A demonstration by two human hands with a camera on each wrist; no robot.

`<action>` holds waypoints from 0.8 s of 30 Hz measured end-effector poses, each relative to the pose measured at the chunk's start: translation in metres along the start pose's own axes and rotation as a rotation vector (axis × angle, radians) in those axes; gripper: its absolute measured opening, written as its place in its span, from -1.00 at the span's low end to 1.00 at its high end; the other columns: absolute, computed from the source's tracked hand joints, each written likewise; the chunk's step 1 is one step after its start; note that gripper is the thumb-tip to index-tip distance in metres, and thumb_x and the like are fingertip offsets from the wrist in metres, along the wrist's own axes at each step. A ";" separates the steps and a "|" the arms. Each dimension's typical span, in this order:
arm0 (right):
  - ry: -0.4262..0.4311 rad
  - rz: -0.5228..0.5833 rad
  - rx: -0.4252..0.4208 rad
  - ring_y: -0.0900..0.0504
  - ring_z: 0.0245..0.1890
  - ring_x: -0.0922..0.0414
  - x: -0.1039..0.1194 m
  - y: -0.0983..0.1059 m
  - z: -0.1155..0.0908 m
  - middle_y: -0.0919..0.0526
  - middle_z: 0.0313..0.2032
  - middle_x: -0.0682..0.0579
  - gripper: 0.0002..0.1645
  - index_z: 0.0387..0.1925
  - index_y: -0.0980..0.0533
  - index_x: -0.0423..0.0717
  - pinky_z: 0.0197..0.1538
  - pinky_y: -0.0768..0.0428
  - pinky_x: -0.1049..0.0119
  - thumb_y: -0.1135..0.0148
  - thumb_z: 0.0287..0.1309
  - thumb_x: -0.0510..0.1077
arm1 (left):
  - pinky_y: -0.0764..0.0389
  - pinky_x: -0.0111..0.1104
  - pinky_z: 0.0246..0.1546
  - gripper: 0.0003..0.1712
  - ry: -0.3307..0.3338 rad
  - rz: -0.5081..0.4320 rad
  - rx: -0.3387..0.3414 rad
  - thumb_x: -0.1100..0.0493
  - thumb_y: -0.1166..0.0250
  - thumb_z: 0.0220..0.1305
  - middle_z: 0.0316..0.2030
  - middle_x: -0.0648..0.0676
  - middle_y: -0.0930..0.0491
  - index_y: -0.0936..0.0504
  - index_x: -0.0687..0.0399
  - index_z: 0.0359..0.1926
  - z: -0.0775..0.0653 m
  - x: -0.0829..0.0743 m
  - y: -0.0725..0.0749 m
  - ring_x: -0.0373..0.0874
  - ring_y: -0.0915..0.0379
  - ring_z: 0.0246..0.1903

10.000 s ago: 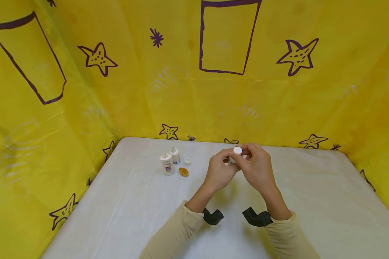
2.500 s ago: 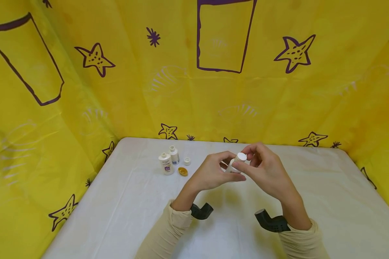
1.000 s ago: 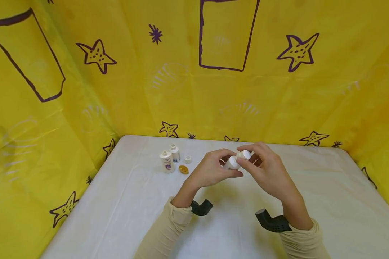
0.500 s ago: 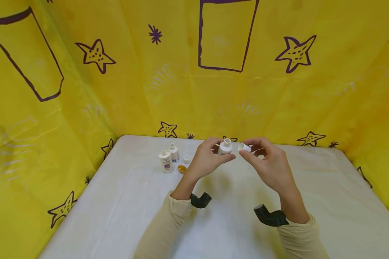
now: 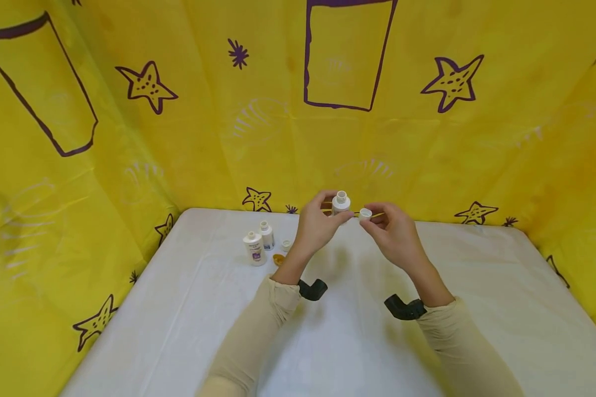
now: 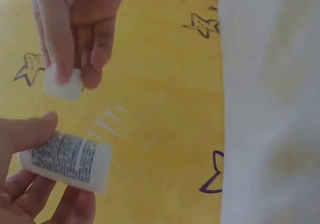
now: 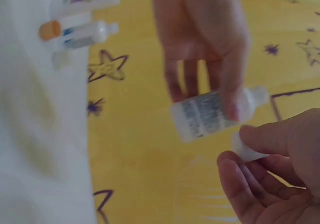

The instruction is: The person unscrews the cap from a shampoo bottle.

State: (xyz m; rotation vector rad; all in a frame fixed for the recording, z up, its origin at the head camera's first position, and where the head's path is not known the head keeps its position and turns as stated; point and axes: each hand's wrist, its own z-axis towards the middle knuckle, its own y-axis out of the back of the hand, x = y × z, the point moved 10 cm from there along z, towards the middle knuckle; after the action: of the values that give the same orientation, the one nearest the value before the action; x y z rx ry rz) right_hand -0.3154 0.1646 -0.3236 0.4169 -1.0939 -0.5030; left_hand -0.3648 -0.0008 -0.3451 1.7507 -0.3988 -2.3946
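Observation:
My left hand (image 5: pixel 315 225) grips a small white bottle (image 6: pixel 67 159) with printed text round its body. The bottle's neck is bare and its mouth faces up in the head view. Just right of it, my right hand (image 5: pixel 394 234) pinches a white cap (image 5: pixel 365 214) between thumb and fingers, its hollow side turned up. Cap and bottle are apart, both held above the far part of the table. In the right wrist view the cap (image 7: pixel 246 149) is partly covered by the thumb.
Two uncapped white bottles, a front one (image 5: pixel 255 249) and a rear one (image 5: pixel 266 236), stand at the table's back left. Beside them lie a white cap (image 5: pixel 286 245) and an orange cap (image 5: pixel 278 259), partly behind my left wrist. A yellow patterned curtain (image 5: pixel 208 149) surrounds the white table (image 5: pixel 189 320).
The cap was on the bottle a second ago; my right hand has pulled it off and turned its hollow side up. Both hands have moved further back over the table.

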 end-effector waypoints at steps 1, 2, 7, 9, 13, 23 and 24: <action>-0.013 -0.006 0.009 -0.74 -0.11 -0.15 -0.005 -0.003 0.004 -0.68 -0.02 -0.26 -0.59 0.11 -0.54 -0.32 -0.06 -0.75 0.31 -0.37 0.28 -0.23 | -0.68 -0.16 0.04 -0.42 -0.001 0.000 -0.015 0.08 -0.53 0.18 0.05 0.09 -0.67 -0.58 0.00 0.20 0.003 0.001 0.000 0.02 -0.59 0.07; -0.024 -0.013 0.019 -0.74 -0.10 -0.15 -0.011 -0.007 0.008 -0.68 -0.03 -0.26 -0.59 0.10 -0.53 -0.32 -0.04 -0.76 0.18 -0.37 0.28 -0.22 | -0.68 -0.15 0.07 -0.43 0.000 -0.003 -0.027 0.11 -0.53 0.18 0.05 0.10 -0.67 -0.58 0.02 0.20 0.006 0.003 0.000 0.03 -0.59 0.08; -0.092 -0.038 0.058 -0.71 -0.06 -0.17 -0.045 -0.023 0.024 -0.66 -0.02 -0.27 -0.60 0.06 -0.50 -0.31 -0.07 -0.75 -0.03 -0.37 0.29 -0.18 | -0.67 -0.12 0.12 -0.43 0.038 0.015 -0.053 0.22 -0.51 0.18 0.07 0.16 -0.66 -0.55 0.13 0.21 0.021 0.021 -0.009 0.05 -0.58 0.09; -0.119 -0.055 0.066 -0.70 -0.05 -0.17 -0.058 -0.028 0.029 -0.66 -0.02 -0.27 -0.59 0.06 -0.49 -0.31 -0.10 -0.74 0.01 -0.37 0.29 -0.16 | -0.68 -0.14 0.10 -0.43 0.063 0.030 -0.054 0.22 -0.50 0.19 0.07 0.16 -0.65 -0.54 0.14 0.21 0.026 0.031 -0.014 0.05 -0.58 0.09; -0.172 -0.089 0.089 -0.68 -0.05 -0.19 -0.085 -0.037 0.038 -0.65 -0.04 -0.31 -0.56 0.07 -0.48 -0.34 -0.09 -0.72 0.06 -0.36 0.29 -0.15 | -0.70 -0.20 0.02 -0.43 0.113 0.039 -0.061 0.22 -0.51 0.17 0.07 0.17 -0.64 -0.55 0.15 0.20 0.035 0.048 -0.021 0.03 -0.59 0.03; -0.263 -0.149 0.153 -0.63 -0.09 -0.14 -0.137 -0.064 0.047 -0.67 -0.08 -0.26 -0.54 0.06 -0.57 -0.32 0.01 -0.64 0.05 -0.42 0.25 -0.11 | -0.67 -0.22 0.07 -0.42 0.250 0.069 -0.057 0.23 -0.51 0.17 0.10 0.17 -0.62 -0.53 0.17 0.20 0.040 0.093 -0.033 -0.03 -0.55 -0.04; -0.266 -0.163 0.154 -0.63 -0.12 -0.13 -0.139 -0.065 0.046 -0.68 -0.12 -0.25 -0.54 0.04 -0.58 -0.32 -0.02 -0.63 0.08 -0.43 0.23 -0.10 | -0.67 -0.21 0.08 -0.42 0.256 0.075 -0.056 0.23 -0.52 0.16 0.10 0.17 -0.62 -0.54 0.17 0.19 0.039 0.097 -0.034 -0.03 -0.56 -0.03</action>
State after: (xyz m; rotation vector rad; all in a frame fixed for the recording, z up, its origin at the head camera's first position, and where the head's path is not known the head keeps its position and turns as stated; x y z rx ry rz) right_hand -0.4204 0.1880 -0.4424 0.5895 -1.3673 -0.6334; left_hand -0.4308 0.0097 -0.4319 1.9472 -0.3517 -2.0758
